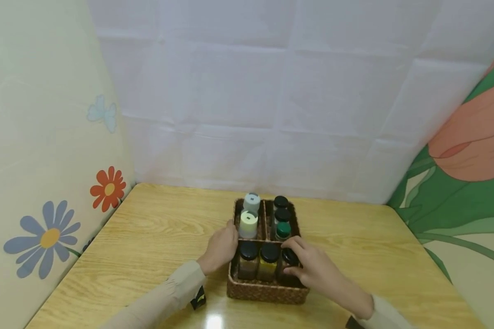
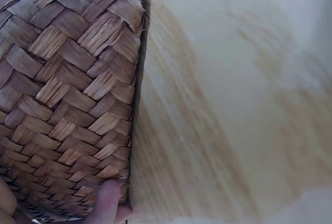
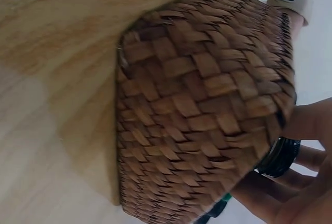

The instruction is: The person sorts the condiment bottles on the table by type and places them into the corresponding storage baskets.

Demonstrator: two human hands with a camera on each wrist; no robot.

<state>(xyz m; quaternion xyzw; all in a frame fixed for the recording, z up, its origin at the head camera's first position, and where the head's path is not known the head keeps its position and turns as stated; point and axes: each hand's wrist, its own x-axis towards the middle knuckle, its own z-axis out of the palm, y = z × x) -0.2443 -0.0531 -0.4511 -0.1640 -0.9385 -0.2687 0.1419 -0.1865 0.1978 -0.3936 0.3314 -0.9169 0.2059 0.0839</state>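
Note:
A brown woven basket with divided compartments stands on the table. My left hand grips its left side near the middle; in the left wrist view a fingertip lies against the weave. In the front compartment are a row of black-lidded jars, among them a left jar and a middle jar. My right hand reaches over the right rim, its thumb and fingers around the right-hand jar. That jar's black lid shows between the fingers in the right wrist view.
In the back left compartment stand a white-capped bottle and a yellow-capped bottle. The back right one holds black-lidded jars and a green-lidded jar. Wooden tabletop surrounds the basket; a white cloth hangs behind.

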